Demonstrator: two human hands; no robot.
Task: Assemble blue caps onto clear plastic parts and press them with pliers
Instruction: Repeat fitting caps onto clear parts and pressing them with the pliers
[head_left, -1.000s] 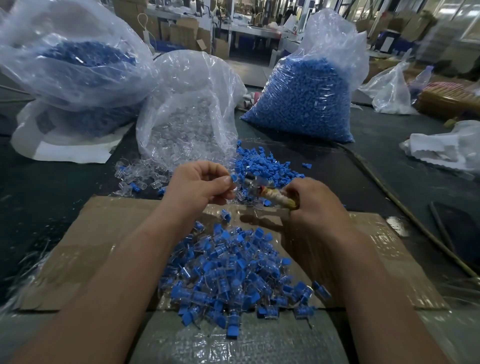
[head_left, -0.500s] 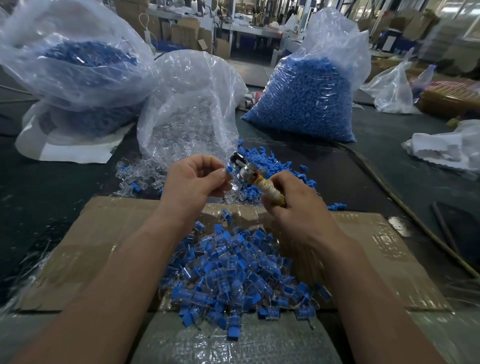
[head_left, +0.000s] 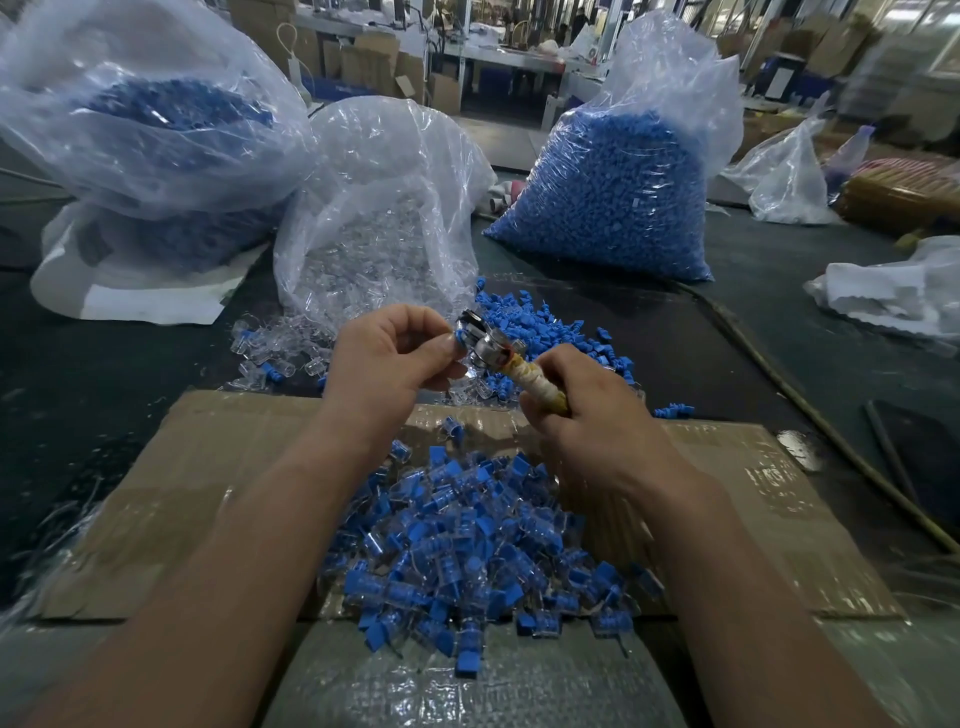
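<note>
Blue-capped clear part (head_left: 457, 340): the left hand (head_left: 395, 358) is pinching it between thumb and curled fingers, above the far edge of the cardboard sheet (head_left: 208, 467).
Pliers (head_left: 491, 351): the metal head is touching the part; the right hand (head_left: 587, 421) is gripping the tape-wrapped handle, fingers curled round it. Whether the jaws are closing on the part cannot be told.
Pile of assembled parts (head_left: 467, 535): lying on the cardboard under both wrists.
Loose blue caps (head_left: 545, 322) and loose clear parts (head_left: 270, 358): lying scattered on the dark table (head_left: 78, 364) just beyond the hands.
Bag of clear parts (head_left: 374, 208): standing behind them, between two bags of blue pieces, right (head_left: 613, 192) and left (head_left: 156, 114).
</note>
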